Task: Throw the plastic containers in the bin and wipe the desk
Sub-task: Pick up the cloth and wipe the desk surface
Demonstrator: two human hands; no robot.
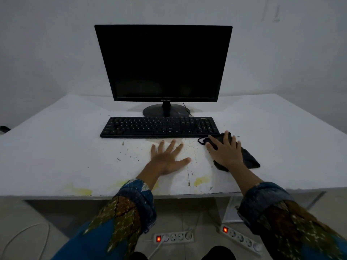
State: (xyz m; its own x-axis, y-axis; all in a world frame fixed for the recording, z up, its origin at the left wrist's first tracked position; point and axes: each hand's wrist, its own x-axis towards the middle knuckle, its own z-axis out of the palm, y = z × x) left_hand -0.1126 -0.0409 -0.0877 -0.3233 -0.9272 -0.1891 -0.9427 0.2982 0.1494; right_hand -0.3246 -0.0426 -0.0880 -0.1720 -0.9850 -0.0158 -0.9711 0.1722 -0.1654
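A white desk (65, 147) carries yellow stains and dark specks along its front part. My left hand (168, 158) lies flat on the desk in front of the keyboard, fingers spread and straight. To its right, my right hand (225, 151) presses flat on a dark cloth (249, 158) that lies on the desk near the keyboard's right end. No plastic container or bin is in view.
A black keyboard (159, 127) lies in front of a black monitor (163, 62) at the desk's middle back. Two white power strips (173, 237) (241, 238) with red lit switches lie on the floor under the desk, with cables.
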